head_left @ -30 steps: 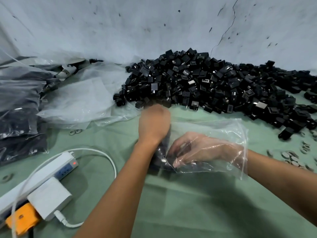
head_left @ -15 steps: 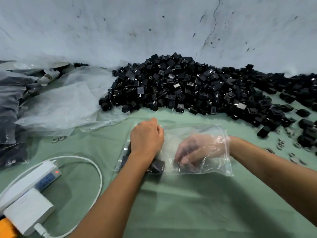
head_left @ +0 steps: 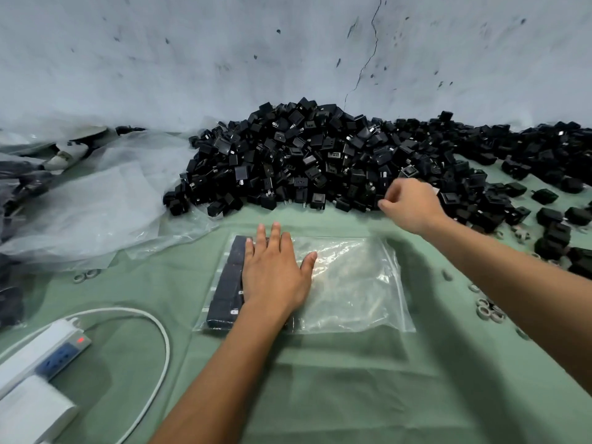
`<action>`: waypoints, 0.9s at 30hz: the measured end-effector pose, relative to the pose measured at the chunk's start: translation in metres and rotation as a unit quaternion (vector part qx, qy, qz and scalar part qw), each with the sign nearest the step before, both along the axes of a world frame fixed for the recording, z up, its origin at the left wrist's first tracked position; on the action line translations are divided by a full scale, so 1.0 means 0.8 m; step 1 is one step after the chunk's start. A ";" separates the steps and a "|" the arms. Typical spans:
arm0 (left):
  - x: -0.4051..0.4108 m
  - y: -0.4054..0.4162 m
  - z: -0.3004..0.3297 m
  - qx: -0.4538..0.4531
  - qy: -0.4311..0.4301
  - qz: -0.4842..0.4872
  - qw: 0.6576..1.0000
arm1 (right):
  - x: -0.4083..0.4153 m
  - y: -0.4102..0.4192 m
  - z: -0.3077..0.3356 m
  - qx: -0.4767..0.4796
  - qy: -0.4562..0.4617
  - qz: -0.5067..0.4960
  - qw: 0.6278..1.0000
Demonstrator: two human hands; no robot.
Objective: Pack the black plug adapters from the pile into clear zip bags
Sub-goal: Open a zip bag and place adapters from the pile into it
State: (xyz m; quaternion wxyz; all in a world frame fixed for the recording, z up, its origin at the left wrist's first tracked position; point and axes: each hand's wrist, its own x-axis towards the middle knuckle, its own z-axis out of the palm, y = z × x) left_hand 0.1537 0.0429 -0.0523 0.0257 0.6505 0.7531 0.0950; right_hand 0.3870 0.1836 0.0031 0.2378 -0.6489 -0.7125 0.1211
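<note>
Head view: looks down on a green desk (head_left: 336,379) set against a pale, cracked wall (head_left: 288,59).
Bag: a clear zip bag (head_left: 352,283) lies flat on the desk, just in front of the pile.
Bag contents: a row of black adapters (head_left: 227,283) lines its left edge, side by side; the rest of the bag shows only crinkled film.
Left hand: the left hand (head_left: 275,277) lies palm-down on the bag, its fingers (head_left: 275,235) straight and slightly spread, pressing on the film beside and partly over the packed row.
Right hand: the right hand (head_left: 413,203) is at the pile's near edge, beyond the bag's right corner; its fingers are curled inward with the thumb out to the left, and whether they hold an adapter cannot be told.
Pile: a heap of loose black adapters (head_left: 320,161) runs along the wall and spreads right, with strays near the right edge.
Spare bags: loose clear plastic (head_left: 96,206) lies left of the pile.
Filled bags: dark packed bags (head_left: 12,251) sit at the far left edge, blurred.
Power strip: a white strip (head_left: 45,357) with a red light and a looping white cable (head_left: 160,341) is at lower left.
Rings: small pale rings (head_left: 487,309) are scattered on the desk to the right of the bag.
</note>
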 end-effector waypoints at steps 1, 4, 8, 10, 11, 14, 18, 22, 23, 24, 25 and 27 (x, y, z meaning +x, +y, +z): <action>0.000 0.001 -0.001 -0.007 0.008 -0.001 1.000 | -0.011 0.002 -0.002 0.055 -0.067 0.006 0.996; -0.001 0.002 -0.003 -0.013 0.016 -0.002 1.000 | -0.034 0.003 -0.009 0.070 -0.224 0.079 0.969; 0.000 0.002 -0.002 -0.016 0.021 -0.004 1.000 | -0.046 -0.001 -0.013 0.071 -0.289 0.091 0.950; -0.001 0.002 -0.002 -0.019 0.024 -0.005 1.000 | -0.044 -0.006 -0.011 0.078 -0.291 0.087 0.949; -0.001 0.001 -0.002 -0.021 0.024 -0.005 0.999 | -0.042 -0.008 -0.010 0.080 -0.290 0.087 0.950; -0.003 0.002 -0.004 -0.024 0.026 -0.005 0.999 | -0.026 -0.008 -0.012 0.063 -0.212 0.078 0.972; -0.003 0.003 -0.003 -0.026 0.023 -0.004 0.999 | -0.004 -0.024 -0.018 0.007 -0.080 0.079 0.994; -0.002 0.004 0.008 -0.052 0.007 -0.006 0.999 | 0.025 -0.045 -0.025 -0.022 -0.116 0.108 0.987; -0.001 0.004 0.012 -0.055 0.005 -0.002 0.998 | 0.032 -0.050 -0.027 -0.032 -0.134 0.119 0.983; 0.002 0.004 0.017 -0.053 0.009 0.003 0.999 | 0.038 -0.056 -0.028 -0.040 -0.144 0.126 0.981; 0.007 0.005 0.022 -0.044 0.018 0.009 0.999 | 0.044 -0.062 -0.029 -0.047 -0.145 0.128 0.980; 0.027 0.006 0.034 -0.016 0.036 0.010 0.999 | 0.054 -0.071 -0.030 -0.048 -0.136 0.126 0.982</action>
